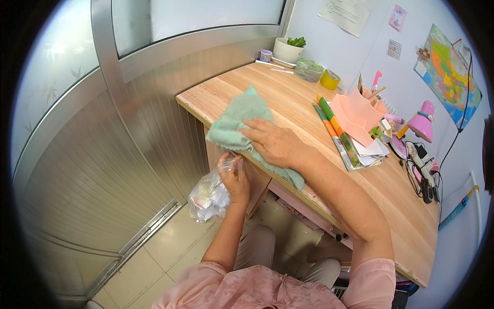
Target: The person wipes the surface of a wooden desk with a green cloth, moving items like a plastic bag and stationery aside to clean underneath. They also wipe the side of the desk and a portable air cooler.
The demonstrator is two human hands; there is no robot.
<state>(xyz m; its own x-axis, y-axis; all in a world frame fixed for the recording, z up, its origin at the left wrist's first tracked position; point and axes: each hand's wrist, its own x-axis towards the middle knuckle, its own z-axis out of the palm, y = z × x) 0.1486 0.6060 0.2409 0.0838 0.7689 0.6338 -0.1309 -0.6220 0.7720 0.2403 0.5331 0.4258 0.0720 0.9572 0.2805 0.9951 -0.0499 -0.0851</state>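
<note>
A mint-green cloth (242, 110) lies spread over the front left edge of the wooden desk (303, 110). My right hand (270, 142) rests on it with the fingers stretched out, pressing it to the desktop. Part of the cloth hangs over the edge. Just below that edge, my left hand (234, 177) is closed on the gathered top of a clear plastic bag (210, 198). White crumpled paper shows through the bag, which hangs above the floor.
Books (337, 134), a pink pen holder (357, 113) and a pink lamp (422, 123) stand at the desk's right side. Yellow tape (329, 80) and a potted plant (288, 51) sit at the back. A metal partition (154, 103) closes off the left.
</note>
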